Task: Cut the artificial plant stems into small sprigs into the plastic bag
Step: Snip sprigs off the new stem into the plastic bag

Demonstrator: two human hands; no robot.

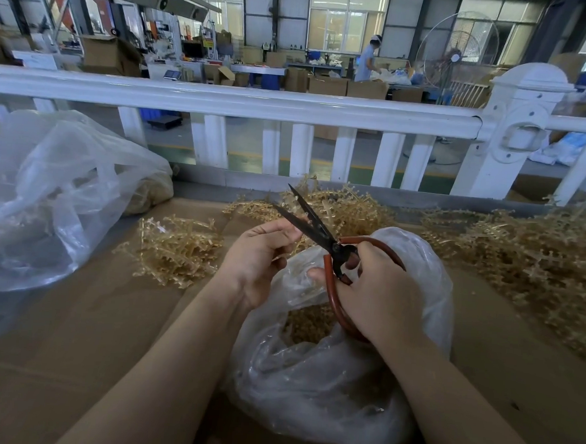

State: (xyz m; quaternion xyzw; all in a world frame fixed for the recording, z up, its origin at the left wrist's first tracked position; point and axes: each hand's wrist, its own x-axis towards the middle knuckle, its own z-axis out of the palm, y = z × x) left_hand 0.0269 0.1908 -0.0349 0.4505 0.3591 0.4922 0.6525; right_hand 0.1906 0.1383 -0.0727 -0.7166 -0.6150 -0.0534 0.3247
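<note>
Right hand [380, 292] grips the red-handled scissors [321, 237], blades apart, above the open plastic bag [309, 387]. Left hand [258, 257], fingers curled, pinches a stem at the blades; the stem is barely visible. Cut sprigs [307, 322] lie inside the bag. Uncut stems [176, 249] lie left of the bag.
</note>
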